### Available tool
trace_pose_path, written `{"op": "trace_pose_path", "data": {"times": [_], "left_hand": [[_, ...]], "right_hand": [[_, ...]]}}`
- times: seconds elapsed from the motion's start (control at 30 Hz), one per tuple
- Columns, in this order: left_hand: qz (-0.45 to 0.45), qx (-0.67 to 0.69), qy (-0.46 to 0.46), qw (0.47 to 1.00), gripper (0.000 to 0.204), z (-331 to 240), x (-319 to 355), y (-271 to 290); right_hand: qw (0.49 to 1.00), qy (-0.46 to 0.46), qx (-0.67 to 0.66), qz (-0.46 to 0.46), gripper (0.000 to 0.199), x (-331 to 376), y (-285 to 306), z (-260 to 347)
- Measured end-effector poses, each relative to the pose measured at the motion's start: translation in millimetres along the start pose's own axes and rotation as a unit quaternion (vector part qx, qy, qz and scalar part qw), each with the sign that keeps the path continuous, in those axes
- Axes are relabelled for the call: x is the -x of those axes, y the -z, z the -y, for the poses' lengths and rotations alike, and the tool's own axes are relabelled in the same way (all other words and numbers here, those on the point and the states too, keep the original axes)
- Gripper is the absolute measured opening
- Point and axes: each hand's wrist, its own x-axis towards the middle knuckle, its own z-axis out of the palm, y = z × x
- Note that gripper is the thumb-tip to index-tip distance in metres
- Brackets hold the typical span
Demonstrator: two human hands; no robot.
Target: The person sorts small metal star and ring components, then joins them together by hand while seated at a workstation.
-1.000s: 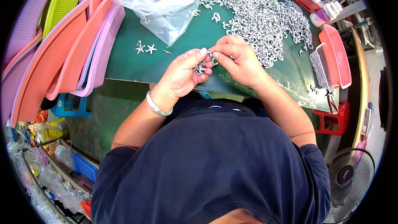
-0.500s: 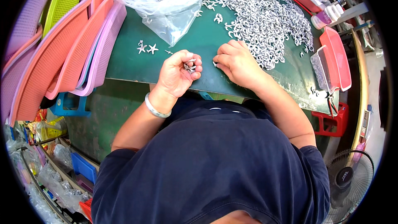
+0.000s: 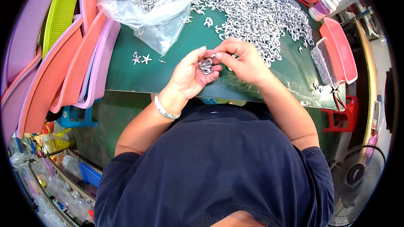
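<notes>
My left hand (image 3: pixel 187 75) is palm up above the front of the green table, its fingers curled around several small curved silvery metal pieces (image 3: pixel 205 66). My right hand (image 3: pixel 244 62) meets its fingertips, thumb and index finger pinched on a small metal piece (image 3: pixel 213 56) whose shape is mostly hidden. Beyond the hands spreads a large heap of C-shaped silvery metal pieces (image 3: pixel 248 14). A clear plastic bag (image 3: pixel 158 29) with more of them lies at the back left. Star-shaped metal pieces (image 3: pixel 146 59) rest on the table left of my hands.
Stacked plastic baskets (image 3: pixel 50 75) crowd the left edge of the green table (image 3: pixel 134 80). Pink trays (image 3: pixel 338 48), a clear box (image 3: pixel 322 65), pliers (image 3: pixel 336 96) and bottles (image 3: pixel 322 8) stand at the right. A red stool (image 3: pixel 343 115) and a fan (image 3: pixel 355 176) sit lower right.
My hands have come together: the right has moved from the table to the left hand's fingertips. The left hand has opened a little, showing more of the pieces in it.
</notes>
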Motion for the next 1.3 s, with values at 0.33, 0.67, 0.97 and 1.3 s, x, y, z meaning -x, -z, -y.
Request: {"op": "trace_pose_path", "data": {"times": [0.33,0.67,0.97,1.3], "left_hand": [[0.109,-0.069,-0.115,0.985,0.018,-80,-10,-31],[-0.174,-0.714,-0.474,0.485,0.027,-168,-45,-20],[-0.017,-0.487,-0.204,0.849,0.020,-24,-12,-29],[0.011,-0.272,-0.043,0.961,0.023,11,-13,-9]], "right_hand": [[0.947,0.120,0.282,-0.096,0.014,36,60,-14],[0.913,0.134,0.380,-0.059,0.011,46,37,-32],[0.909,0.129,0.393,-0.038,0.007,38,32,-36],[0.904,0.125,0.404,-0.055,0.008,37,28,-34]]}}
